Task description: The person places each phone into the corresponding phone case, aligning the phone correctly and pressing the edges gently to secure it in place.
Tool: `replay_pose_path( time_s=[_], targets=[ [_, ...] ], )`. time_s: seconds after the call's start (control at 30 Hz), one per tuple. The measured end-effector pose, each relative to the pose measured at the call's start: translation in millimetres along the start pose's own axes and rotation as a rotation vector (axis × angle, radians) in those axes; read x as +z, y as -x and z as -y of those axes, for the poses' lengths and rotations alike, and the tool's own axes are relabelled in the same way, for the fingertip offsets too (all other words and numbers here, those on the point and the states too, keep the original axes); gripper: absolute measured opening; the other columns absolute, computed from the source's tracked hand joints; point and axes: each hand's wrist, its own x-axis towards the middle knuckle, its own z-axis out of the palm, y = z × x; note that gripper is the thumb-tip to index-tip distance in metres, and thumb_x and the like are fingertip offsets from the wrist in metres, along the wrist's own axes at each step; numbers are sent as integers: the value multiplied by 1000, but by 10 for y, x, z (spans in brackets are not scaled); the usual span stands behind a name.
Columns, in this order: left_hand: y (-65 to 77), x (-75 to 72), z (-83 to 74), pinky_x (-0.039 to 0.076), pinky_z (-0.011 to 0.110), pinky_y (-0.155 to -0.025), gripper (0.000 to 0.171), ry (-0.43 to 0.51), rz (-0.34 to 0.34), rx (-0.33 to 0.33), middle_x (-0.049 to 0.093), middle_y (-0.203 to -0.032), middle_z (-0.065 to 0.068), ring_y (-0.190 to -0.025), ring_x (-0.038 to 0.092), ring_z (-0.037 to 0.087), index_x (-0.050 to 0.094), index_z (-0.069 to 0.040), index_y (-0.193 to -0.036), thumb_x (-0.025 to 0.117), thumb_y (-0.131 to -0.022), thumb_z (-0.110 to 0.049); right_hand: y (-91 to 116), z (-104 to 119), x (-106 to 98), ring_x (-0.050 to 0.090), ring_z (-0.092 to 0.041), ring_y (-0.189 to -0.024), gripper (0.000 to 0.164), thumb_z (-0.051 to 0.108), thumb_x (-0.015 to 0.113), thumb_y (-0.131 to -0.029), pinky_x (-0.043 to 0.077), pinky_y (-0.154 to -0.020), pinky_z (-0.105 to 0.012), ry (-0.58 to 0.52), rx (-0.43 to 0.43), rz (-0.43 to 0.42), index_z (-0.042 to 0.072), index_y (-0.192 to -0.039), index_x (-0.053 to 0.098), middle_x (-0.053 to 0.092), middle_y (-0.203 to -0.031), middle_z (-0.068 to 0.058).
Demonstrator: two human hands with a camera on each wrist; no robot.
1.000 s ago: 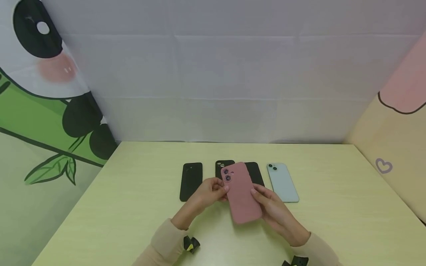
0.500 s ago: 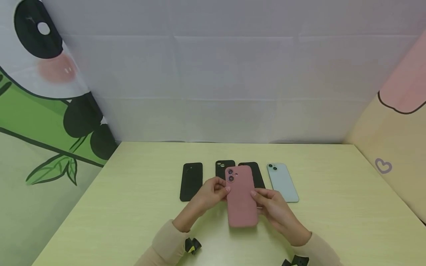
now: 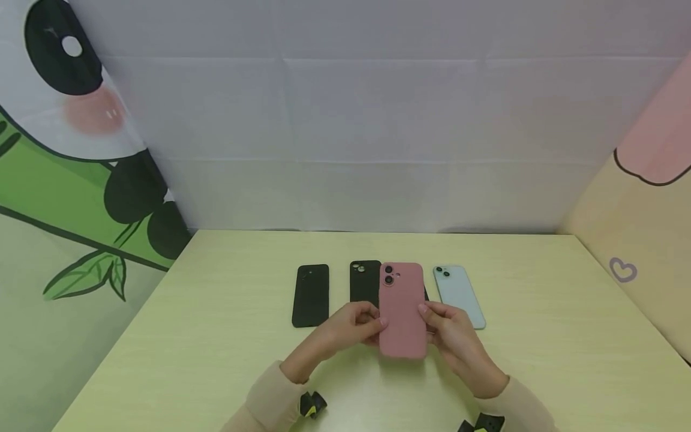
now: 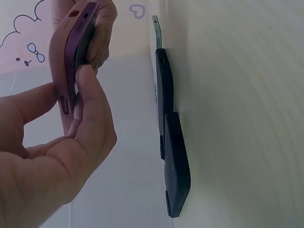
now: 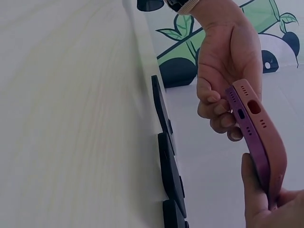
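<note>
Camera side up, a pink phone case (image 3: 402, 321) is held above the table between both hands. A purple phone (image 5: 251, 147) lies against its underside; in the right wrist view the phone's edge stands partly out of the case along the port end. My left hand (image 3: 345, 327) pinches the left long edge, thumb on the case back and fingers beneath. On the opposite edge, my right hand (image 3: 461, 348) pinches with its thumb on top. The left wrist view also shows the purple phone (image 4: 72, 57) protruding from the case (image 4: 59, 52). The phone's screen is mostly hidden.
Behind the hands, a black phone or case (image 3: 310, 297) lies at left on the pale table (image 3: 216, 336). A black item with a camera area (image 3: 364, 285) and a light blue phone (image 3: 460, 297) lie farther right. Another black item between them is mostly hidden.
The pink case with its phone has turned from tilted to nearly straight. It has shifted slightly right, and away from me over the last half second, both hands keeping their grip.
</note>
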Motion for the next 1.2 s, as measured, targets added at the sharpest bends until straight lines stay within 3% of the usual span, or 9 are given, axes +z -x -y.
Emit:
replay_pose_path(
  time_s=[0.1, 0.2, 0.5, 0.73, 1.2],
  targets=[
    [23, 22, -4, 55, 37, -72, 24, 12, 53, 1, 67, -87, 16, -74, 66, 18, 53, 7, -102, 56, -91, -14, -7, 10, -14, 58, -9, -69, 19, 10, 51, -93, 51, -61, -23, -23, -1, -5, -2, -105, 61, 61, -78, 3],
    [31, 45, -3, 56, 38, -71, 22, 11, 63, -3, 67, -84, 16, -72, 66, 20, 53, 8, -101, 57, -90, -11, -8, 24, -20, 59, -10, -71, 17, 9, 50, -93, 53, -64, -24, -41, -6, 6, 0, -101, 61, 61, -80, 2],
    [-21, 133, -27, 56, 36, -65, 19, -44, -57, 14, 63, -77, 13, -66, 64, 18, 52, 9, -99, 57, -89, -6, -50, 101, -56, 58, -9, -73, 14, 13, 53, -93, 52, -66, -23, -42, -17, 85, 1, -98, 59, 60, -83, 2],
    [-38, 152, -43, 54, 38, -65, 18, -80, -98, 38, 58, -75, 10, -64, 55, 13, 50, 8, -101, 55, -90, -4, -98, 121, -74, 56, -9, -72, 10, 11, 52, -93, 50, -64, -22, -67, -24, 133, 3, -93, 58, 59, -81, 2],
    [-98, 146, -8, 51, 27, -66, 29, -111, -35, 18, 64, -90, 12, -74, 59, 12, 53, 6, -104, 64, -85, -13, -113, 75, -77, 54, -9, -73, 13, 10, 47, -95, 49, -64, -23, -53, -60, 97, -1, -99, 54, 57, -82, 2]
  ],
)
